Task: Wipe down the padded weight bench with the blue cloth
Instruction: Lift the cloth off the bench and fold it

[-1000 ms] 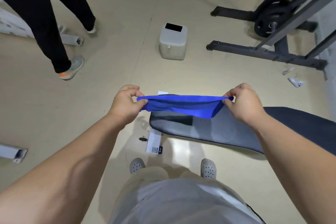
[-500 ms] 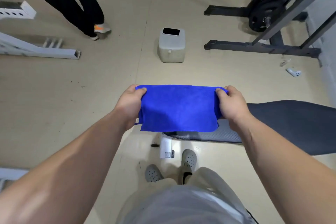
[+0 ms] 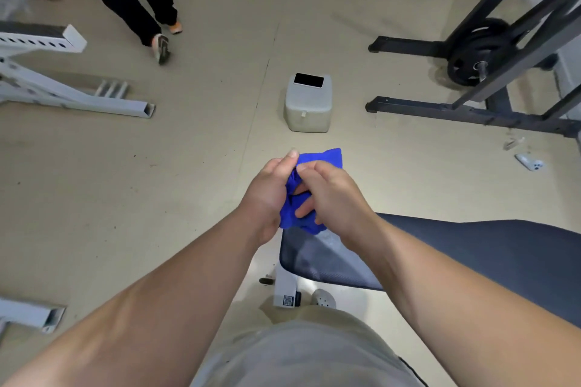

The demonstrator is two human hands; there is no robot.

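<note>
Blue cloth (image 3: 317, 163) now bunched into a wad between both hands, no longer stretched flat as half a second back; held in air just above near end of padded weight bench (image 3: 471, 248), not touching it. Left hand (image 3: 270, 195) and right hand (image 3: 330, 195) pressed together, fingers closed on the wad. Reads as folding into a wiping pad; wiping itself not yet begun. Grey box (image 3: 309, 104) on floor beyond

even, soft indoor light, moderately bright. a glossy glare patch lies on the floor (image 3: 220, 148) just beside the bench (image 3: 471, 248), near its end. shadows there are faint. straight frames bow toward the edges; slight softness throughout.
</note>
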